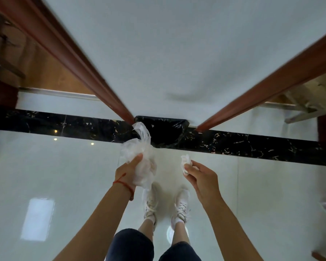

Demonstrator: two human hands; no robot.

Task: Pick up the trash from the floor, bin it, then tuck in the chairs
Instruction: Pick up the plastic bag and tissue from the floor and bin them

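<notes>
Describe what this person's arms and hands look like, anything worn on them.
Both forearms are bare, with no sleeves in view. The left hand has a thin red string bracelet tied around its wrist, with a loose end trailing up the back of the hand. The right hand and its wrist carry nothing: no watch, bracelet or glove. No rings show on either hand.

bag [139, 159] clear, whitish | tissue [186, 163] white | bin liner [165, 131] glossy black | floor strip [252, 146] black, pale veining | tiles [64, 176] pale grey-white | door frames [73, 59] reddish-brown | wrist string [123, 183] red | 2 shoes [181, 206] white
</notes>
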